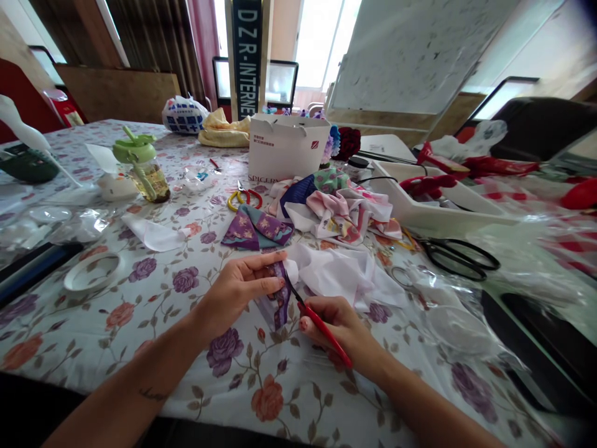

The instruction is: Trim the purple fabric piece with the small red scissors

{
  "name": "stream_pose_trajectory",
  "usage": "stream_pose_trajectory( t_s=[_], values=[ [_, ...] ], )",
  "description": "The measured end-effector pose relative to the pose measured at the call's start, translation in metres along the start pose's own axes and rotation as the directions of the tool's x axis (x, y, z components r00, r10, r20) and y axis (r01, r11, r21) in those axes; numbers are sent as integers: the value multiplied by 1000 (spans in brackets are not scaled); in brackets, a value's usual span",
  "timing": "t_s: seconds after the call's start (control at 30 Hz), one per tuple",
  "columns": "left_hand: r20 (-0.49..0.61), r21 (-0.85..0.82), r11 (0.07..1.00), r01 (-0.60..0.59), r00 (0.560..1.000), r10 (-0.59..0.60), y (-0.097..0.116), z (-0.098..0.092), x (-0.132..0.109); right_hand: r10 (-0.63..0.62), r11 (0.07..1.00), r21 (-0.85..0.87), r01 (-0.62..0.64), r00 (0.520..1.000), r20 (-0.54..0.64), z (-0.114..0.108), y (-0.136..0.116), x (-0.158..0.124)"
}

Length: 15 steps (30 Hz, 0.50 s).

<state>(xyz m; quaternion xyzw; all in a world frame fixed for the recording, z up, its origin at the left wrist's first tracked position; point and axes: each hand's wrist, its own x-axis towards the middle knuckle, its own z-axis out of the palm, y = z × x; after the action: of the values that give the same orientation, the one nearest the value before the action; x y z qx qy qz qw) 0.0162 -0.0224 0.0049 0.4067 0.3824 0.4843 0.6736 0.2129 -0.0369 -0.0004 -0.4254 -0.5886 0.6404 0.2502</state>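
Head view | left-hand fingers (pixel 270 264) pinched narrow on purple patterned cloth scrap (pixel 280 305), mid-bench on floral-covered bench (pixel 107 323) | right-hand fingers (pixel 317 314) wrapped around red-handled steel scissors (pixel 324 331), blades at scrap's edge | cutting under way, amount left hidden | crumpled white cloth (pixel 336 274) just beside

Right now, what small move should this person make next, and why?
Probably ease the tip of the red-handled tool, held in the right hand, slightly along the purple patterned fabric while the left hand pinches it: the tip sits at the fabric, with white cloth bunched beside it.
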Motion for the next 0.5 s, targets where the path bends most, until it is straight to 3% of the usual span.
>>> stream_pose_trajectory(
  t_s=[0.17, 0.37, 0.5],
  values=[
    [-9, 1, 1000, -1, 1000, 1, 0, 0, 1, 9, 1000, 20, -9, 1000, -12, 0, 5, 2],
    [-25, 42, 998, -37, 999, 38, 0, 0, 1, -88, 986, 135, 96, 994, -68, -4, 9, -2],
    [-54, 157, 978, -139, 987, 149, 2, 0, -1, -81, 991, 110, 73, 994, 73, -4, 7, -3]
  ],
)
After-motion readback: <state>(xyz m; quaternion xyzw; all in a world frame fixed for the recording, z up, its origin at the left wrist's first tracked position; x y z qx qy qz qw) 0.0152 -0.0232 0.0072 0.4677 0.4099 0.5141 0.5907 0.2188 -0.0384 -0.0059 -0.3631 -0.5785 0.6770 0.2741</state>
